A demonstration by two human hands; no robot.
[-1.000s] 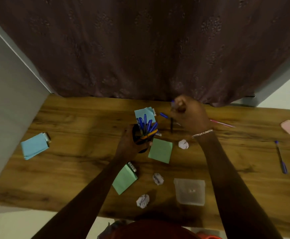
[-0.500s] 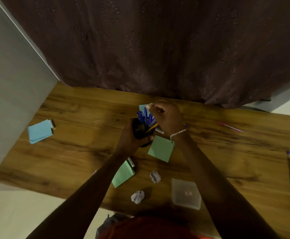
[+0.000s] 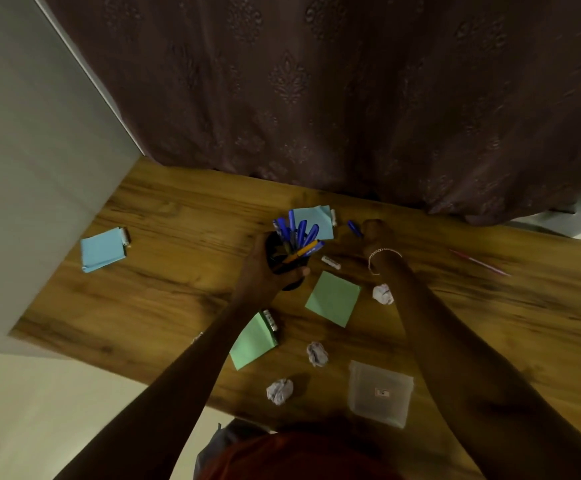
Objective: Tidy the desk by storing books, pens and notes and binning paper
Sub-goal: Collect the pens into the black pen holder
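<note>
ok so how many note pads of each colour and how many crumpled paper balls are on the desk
blue note pads: 2
green note pads: 2
crumpled paper balls: 3
total: 7

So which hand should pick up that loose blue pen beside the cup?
Right. The right hand is right beside the pen, while the left hand grips the cup.
</note>
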